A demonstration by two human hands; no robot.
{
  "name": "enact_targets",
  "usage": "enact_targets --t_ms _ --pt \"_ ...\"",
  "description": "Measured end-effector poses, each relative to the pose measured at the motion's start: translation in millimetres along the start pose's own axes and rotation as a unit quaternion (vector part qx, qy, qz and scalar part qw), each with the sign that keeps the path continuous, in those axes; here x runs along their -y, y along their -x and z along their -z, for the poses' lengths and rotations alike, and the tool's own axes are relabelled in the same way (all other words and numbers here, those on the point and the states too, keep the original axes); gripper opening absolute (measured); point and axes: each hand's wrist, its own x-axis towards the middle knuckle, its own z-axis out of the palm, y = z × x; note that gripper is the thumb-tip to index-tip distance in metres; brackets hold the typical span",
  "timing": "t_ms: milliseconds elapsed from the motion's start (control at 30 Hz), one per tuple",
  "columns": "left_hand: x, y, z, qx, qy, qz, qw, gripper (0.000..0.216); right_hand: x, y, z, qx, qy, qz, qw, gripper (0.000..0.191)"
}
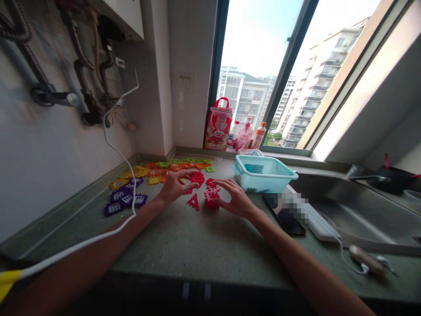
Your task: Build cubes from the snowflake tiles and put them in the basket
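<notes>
My left hand (174,188) is closed on a red interlocking toy tile (198,178), lifted a little above the counter. My right hand (236,199) has its thumb and fingers around a small stack of red interlocking tiles (211,198) standing on the counter. A red triangular tile (194,202) lies between the hands, and another red piece (188,192) shows partly beneath the left hand. To the left are purple tiles (126,200), yellow tiles (134,172), orange tiles (158,179) and green tiles (187,161).
A light-blue plastic tub (272,182) stands right of the hands. Beside the steel sink (348,210) lie a black phone (289,219) and a white power strip (320,224). A white cable (126,163) hangs across my left arm. Bottles (245,137) line the windowsill.
</notes>
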Motion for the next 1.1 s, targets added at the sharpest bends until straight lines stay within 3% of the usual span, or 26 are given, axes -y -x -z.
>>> enact_targets --t_ms 133,233,333,433,533,633,833,967,1100 --pt "-15 15 -19 0.064 -0.035 -0.114 0.991 0.052 12 -5 5 -0.043 0.018 0.042 0.998 0.051" --pt "-18 20 -30 0.096 -0.022 -0.131 0.986 0.051 15 -6 6 -0.035 0.017 0.069 0.997 0.04" --pt "-15 19 -30 0.103 -0.058 -0.124 0.985 0.07 11 -4 8 -0.037 0.009 0.055 0.998 0.035" --pt "-11 14 -23 0.111 -0.187 -0.153 0.964 0.09 5 -2 9 -0.031 -0.002 0.03 0.999 0.033" --pt "-7 10 -15 0.156 -0.31 -0.189 0.918 0.06 1 1 5 0.004 0.006 0.007 1.0 0.035" --pt "-6 10 -13 0.191 -0.352 -0.213 0.891 0.04 -1 2 0 0.033 0.021 -0.016 0.999 0.036" --pt "-10 14 -16 0.219 -0.358 -0.235 0.877 0.033 -2 3 17 0.048 0.045 -0.042 0.997 0.035" --pt "-12 15 -18 0.23 -0.368 -0.235 0.87 0.03 -5 8 30 0.137 0.084 -0.125 0.979 0.016" --pt "-14 15 -21 0.237 -0.392 -0.231 0.858 0.032 -8 12 26 0.194 0.087 -0.105 0.971 0.019"
